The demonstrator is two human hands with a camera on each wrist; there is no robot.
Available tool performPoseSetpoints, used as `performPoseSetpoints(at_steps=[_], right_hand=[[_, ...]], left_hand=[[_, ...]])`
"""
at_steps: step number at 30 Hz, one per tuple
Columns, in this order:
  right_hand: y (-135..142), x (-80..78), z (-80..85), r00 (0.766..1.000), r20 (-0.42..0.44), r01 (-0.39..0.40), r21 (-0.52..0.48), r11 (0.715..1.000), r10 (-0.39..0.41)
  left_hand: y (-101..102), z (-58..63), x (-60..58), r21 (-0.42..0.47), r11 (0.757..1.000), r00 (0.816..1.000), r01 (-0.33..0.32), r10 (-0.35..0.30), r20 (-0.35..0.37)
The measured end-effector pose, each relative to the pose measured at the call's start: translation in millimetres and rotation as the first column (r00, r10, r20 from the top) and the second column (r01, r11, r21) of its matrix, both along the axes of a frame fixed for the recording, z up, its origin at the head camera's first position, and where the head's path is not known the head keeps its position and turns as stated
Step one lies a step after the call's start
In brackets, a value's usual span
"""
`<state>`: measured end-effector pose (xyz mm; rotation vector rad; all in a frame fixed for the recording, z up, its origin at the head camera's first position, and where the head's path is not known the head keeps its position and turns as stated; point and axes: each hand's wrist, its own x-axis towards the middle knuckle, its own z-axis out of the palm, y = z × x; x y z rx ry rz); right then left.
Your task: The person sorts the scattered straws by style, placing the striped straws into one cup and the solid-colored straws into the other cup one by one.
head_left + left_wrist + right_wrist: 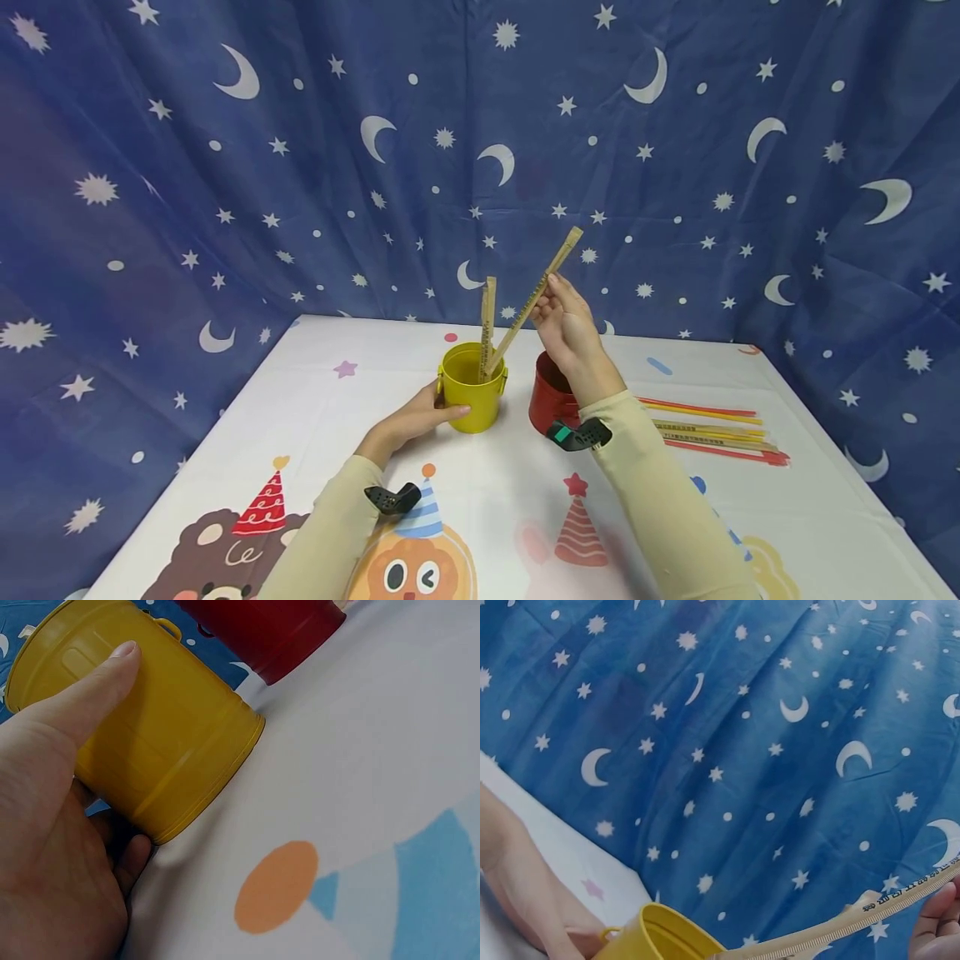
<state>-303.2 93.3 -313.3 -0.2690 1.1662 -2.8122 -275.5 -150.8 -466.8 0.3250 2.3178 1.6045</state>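
My left hand (417,417) holds the side of a small yellow metal bucket (474,407), the thumb across its front; in the left wrist view the other fingers are partly hidden behind the bucket (172,742). My right hand (567,325) pinches a long, flat beige stick (534,296) with dark printed characters, around its upper half. The stick slants down to the left, its lower end inside the yellow bucket's mouth. Another beige printed stick (487,321) leans upright in that bucket. In the right wrist view the held stick (840,930) runs from the fingertips to the bucket rim.
A red bucket (551,400) stands right of the yellow one, partly behind my right hand and wrist. Red and yellow sticks (705,408) and more beige printed sticks (712,437) lie on the tablecloth (360,342) at right. A blue star-and-moon curtain (420,208) hangs behind.
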Motion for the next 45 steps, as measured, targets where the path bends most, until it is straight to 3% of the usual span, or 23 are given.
performPoseSetpoints(at_steps=[11, 22, 28, 32, 45], right_hand=[[-19, -7.6, -22.4, 0.990, 0.134, 0.011, 0.156, 0.988, -0.032], [-30, -11.6, -42.0, 0.952, 0.283, 0.007, 0.357, 0.934, -0.115], [-35, -9.3, -43.3, 0.943, 0.283, 0.022, 0.464, 0.886, -0.172], [-37, -4.6, -37.8, 0.943, 0.275, 0.032, 0.490, 0.871, -0.189], [-18, 1.5, -23.9, 0.956, 0.250, 0.013, 0.494, 0.870, -0.156]], left_hand=[[0, 2.4, 1.4, 0.014, 1.000, 1.000, -0.007, 0.007, -0.017], [0, -2.5, -0.9, 0.023, 1.000, 1.000, -0.004, 0.005, -0.012], [0, -0.5, -0.4, 0.028, 1.000, 1.000, 0.000, 0.000, -0.008], [1, -0.4, -0.5, 0.026, 1.000, 1.000, -0.008, 0.009, -0.009], [1, -0.8, 0.9, 0.032, 0.999, 1.000, 0.010, -0.010, -0.013]])
